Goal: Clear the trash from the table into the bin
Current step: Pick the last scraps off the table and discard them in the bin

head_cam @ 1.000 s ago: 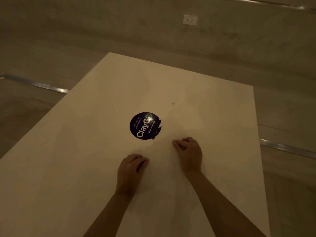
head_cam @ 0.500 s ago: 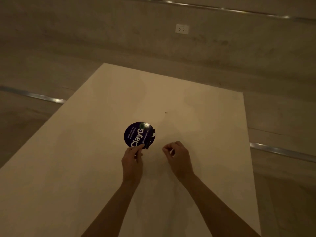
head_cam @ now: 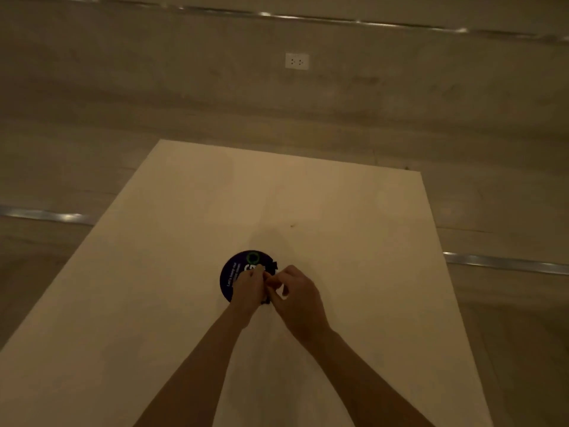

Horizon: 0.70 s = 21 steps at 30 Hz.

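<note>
A round dark purple sticker (head_cam: 235,271) with white lettering lies flat near the middle of the white table (head_cam: 338,204). Its right edge looks torn and ragged. My left hand (head_cam: 248,288) covers the sticker's lower right part, with the fingers curled at that ragged edge. My right hand (head_cam: 300,294) meets it from the right, thumb and forefinger pinching at the same edge. The hands hide most of the lettering. No bin is in view.
Beyond the table's far edge is a bare floor and a wall with a white socket (head_cam: 296,61). Metal floor strips (head_cam: 505,263) run left and right of the table. A small dark speck (head_cam: 292,225) lies on the tabletop beyond the sticker.
Both hands moved forward from the bare tabletop to the sticker. The left hand reached its near edge first, then the right hand closed in on its right edge.
</note>
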Motion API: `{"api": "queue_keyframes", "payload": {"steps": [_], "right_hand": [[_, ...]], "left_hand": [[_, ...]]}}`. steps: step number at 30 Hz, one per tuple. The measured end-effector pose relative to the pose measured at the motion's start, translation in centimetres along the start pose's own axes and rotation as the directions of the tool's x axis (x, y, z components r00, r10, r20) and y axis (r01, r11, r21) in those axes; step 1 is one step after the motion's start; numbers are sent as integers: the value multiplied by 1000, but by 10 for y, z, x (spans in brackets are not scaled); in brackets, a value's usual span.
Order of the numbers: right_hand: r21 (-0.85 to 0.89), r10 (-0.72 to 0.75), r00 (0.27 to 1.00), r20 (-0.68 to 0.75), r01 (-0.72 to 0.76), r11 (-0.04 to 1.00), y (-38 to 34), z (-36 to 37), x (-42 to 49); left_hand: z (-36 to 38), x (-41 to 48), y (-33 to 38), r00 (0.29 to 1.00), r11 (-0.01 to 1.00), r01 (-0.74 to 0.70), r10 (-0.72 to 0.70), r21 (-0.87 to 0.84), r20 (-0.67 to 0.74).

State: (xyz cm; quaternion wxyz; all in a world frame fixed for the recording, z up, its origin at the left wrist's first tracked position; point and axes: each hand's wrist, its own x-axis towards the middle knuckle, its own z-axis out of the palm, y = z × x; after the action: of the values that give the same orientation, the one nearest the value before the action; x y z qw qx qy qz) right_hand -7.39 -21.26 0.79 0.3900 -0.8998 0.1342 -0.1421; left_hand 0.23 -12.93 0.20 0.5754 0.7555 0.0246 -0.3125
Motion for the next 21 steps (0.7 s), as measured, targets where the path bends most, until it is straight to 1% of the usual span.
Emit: {"api": "queue_keyframes", "payload": {"steps": [2,4,6,7,9,10,12,14,17,21], "right_hand": [[-53,-4,1000,-11,3,999,-4,7,6],[-90,6,1000,-20,-8,996,-5,9,12],[-85,49,996,-69,-54,995,-2,8,22],[-65,87,990,-108,-94,993,2,7,28],[-18,198,960,-196,-205,979,16,2,42],[-5,266,938,-224,-274,962,24,-1,50],[-36,379,902,-209,-394,918,41,-6,68],[-103,444,882,-159,-462,881,55,-5,84],[-136,471,868,-157,-492,860,66,1,97],[-130,466,854,-230,-502,855,68,7,109]], "left_hand": [[-6,13,6,991,996,87,-84,-19,101],[-9,19,9,984,996,92,-94,15,150],[-13,26,12,990,994,11,-26,108,140],[-16,30,12,993,980,-50,27,194,117],[-19,35,11,988,910,-152,130,385,83],[-21,36,9,983,875,-184,168,447,76],[-24,40,3,974,841,-218,218,495,59],[-26,43,-1,963,806,-252,263,536,57],[-27,47,-4,941,752,-310,331,582,73],[-29,48,-1,922,738,-346,381,579,66]]}}
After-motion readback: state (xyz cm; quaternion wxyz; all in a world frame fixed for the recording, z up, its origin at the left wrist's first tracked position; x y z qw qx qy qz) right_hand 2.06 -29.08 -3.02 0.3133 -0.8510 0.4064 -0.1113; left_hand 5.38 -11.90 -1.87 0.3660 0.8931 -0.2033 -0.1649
